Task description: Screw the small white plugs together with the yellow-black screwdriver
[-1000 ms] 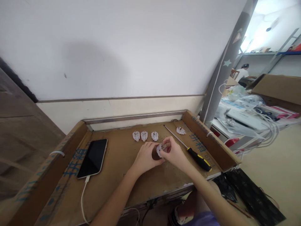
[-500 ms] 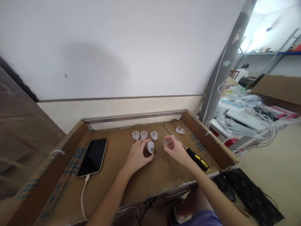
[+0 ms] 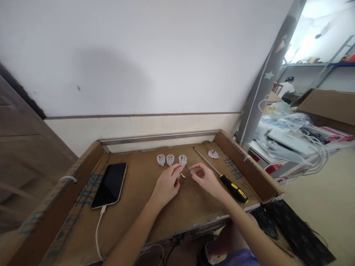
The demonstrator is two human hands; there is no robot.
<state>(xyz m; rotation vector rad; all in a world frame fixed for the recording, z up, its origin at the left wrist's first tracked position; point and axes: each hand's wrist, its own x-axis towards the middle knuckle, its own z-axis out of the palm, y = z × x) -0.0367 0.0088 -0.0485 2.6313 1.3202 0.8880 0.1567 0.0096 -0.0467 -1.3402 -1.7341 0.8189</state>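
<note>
My left hand [image 3: 167, 183] is closed around a clear power plug, mostly hidden by the fingers. A brass-coloured metal part [image 3: 183, 175] sticks out on its right side. Between the fingertips of my right hand [image 3: 204, 178] is a small clear plastic piece [image 3: 191, 170], partly covered. A tiny metal bit [image 3: 188, 178] lies on the cardboard between the hands. Beyond my left hand, three clear plugs stand pins up in a row: a left plug [image 3: 161, 159], a middle plug [image 3: 170, 159] and a right plug [image 3: 182, 159].
A yellow-and-black screwdriver [image 3: 234, 188] lies right of my right hand, with another clear plug [image 3: 213, 153] beyond it. A phone [image 3: 109, 185] on a white cable rests at left. Cardboard walls [image 3: 246, 162] edge the work surface. Far right, a person [image 3: 287, 87] sits.
My left hand has rolled over, so its fingers now cover the plug that showed before. My right hand has shifted slightly left, still pinching the clear piece.
</note>
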